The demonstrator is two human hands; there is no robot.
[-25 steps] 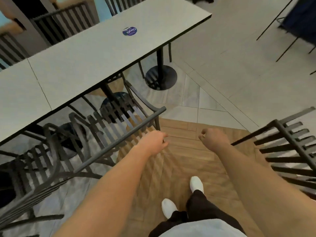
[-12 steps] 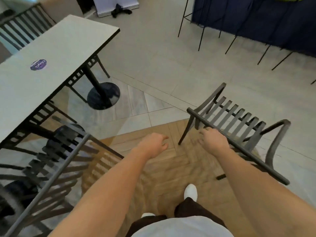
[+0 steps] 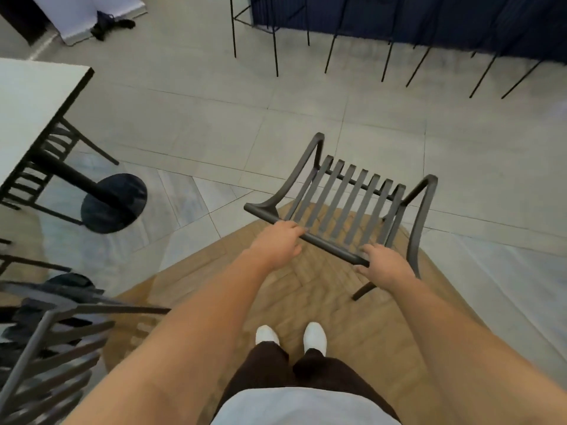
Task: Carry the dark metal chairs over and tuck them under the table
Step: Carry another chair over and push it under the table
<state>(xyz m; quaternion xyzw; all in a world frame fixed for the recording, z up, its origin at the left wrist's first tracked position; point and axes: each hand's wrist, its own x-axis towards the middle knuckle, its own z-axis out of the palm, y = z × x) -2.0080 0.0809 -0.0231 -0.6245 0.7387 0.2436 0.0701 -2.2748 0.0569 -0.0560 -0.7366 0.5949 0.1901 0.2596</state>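
A dark metal chair [image 3: 346, 197] with a slatted seat and curved armrests stands on the floor just ahead of me, its back toward me. My left hand [image 3: 277, 240] grips the top rail of its backrest near the left end, fingers curled over the bar. At the rail's right end my right hand [image 3: 385, 266] holds on, fingers above and thumb below. The white table [image 3: 33, 96] with a black edge is at the upper left on a round black pedestal base [image 3: 113, 204].
Another dark slatted chair [image 3: 46, 348] stands close at my lower left, beside the table. Dark blue draped furniture on thin black legs [image 3: 399, 19] lines the far side. A black item [image 3: 110, 26] lies on the floor at the top left. Tiled floor stretches between chair and table.
I have turned right, away from the table and the tucked chairs. Both hands, which were held free in loose fists, have reached the second chair's top rail and closed on it.
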